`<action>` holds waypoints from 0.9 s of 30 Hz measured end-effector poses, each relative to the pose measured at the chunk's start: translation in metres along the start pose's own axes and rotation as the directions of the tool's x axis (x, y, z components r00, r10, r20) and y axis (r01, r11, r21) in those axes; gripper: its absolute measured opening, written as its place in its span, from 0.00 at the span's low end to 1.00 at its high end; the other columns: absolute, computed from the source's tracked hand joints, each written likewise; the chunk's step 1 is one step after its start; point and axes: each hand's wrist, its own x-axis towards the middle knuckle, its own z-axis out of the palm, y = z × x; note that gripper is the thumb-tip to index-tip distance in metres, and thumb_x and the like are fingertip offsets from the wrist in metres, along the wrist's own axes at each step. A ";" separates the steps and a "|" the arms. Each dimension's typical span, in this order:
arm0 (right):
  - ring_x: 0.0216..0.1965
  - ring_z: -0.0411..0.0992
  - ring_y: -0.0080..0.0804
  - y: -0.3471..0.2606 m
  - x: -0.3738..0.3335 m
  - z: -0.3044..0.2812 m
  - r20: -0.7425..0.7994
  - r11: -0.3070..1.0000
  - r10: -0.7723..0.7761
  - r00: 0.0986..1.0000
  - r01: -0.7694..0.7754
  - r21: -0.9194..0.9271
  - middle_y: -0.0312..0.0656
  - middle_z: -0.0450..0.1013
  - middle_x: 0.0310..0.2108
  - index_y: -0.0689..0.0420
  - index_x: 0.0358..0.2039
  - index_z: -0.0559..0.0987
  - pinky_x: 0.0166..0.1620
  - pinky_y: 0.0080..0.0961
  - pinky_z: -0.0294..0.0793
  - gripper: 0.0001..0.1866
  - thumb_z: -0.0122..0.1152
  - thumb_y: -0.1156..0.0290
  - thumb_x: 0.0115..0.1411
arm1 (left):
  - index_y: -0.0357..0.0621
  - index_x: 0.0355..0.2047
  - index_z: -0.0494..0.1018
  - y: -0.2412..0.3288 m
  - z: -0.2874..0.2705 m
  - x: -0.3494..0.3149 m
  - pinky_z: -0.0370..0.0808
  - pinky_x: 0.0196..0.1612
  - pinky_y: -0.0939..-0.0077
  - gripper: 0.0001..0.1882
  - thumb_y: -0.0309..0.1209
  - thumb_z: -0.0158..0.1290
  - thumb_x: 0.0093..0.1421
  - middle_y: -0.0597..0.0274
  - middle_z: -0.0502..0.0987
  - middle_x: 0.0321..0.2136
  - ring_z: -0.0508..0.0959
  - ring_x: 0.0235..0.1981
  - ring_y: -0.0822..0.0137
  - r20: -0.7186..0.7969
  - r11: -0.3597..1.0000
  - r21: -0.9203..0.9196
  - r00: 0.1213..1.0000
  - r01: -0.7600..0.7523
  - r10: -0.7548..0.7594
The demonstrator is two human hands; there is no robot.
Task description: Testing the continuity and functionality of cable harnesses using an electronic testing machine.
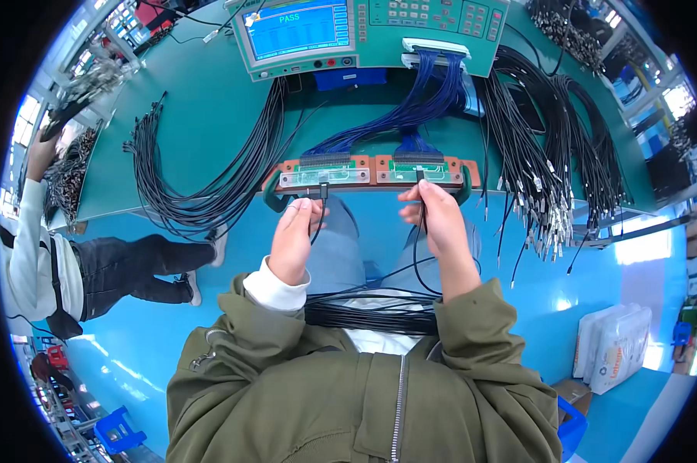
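My left hand (292, 238) is closed in a pinch at a black cable just below its plug (323, 187), which meets the left green circuit board (348, 177) of a test fixture. On the other side, my right hand (443, 220) pinches a second black cable's plug (420, 175) at the right circuit board (399, 177). Its cable (416, 262) loops down toward my lap. Both boards sit on an orange-brown fixture bar (372, 170) at the table's near edge. A bundle of black cables (372, 312) lies across my lap.
A green tester (379, 31) with a lit screen stands behind the fixture, joined to it by blue ribbon wires (395, 119). Loose black cables (202, 185) lie at the left; thick cable bundles (534, 154) hang over the edge at the right. Another person (47, 270) stands at far left.
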 end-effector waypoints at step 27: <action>0.15 0.55 0.17 0.034 -0.010 0.012 -0.236 0.998 -0.066 0.970 0.066 -0.007 0.34 0.60 0.17 0.57 0.23 0.67 0.19 0.14 0.53 0.15 0.40 0.66 0.64 | 0.41 0.27 0.65 -0.025 0.011 -0.002 0.54 0.18 0.89 0.14 0.38 0.38 0.64 0.66 0.64 0.22 0.55 0.16 0.81 0.102 0.926 -0.332 0.982 0.182 -0.156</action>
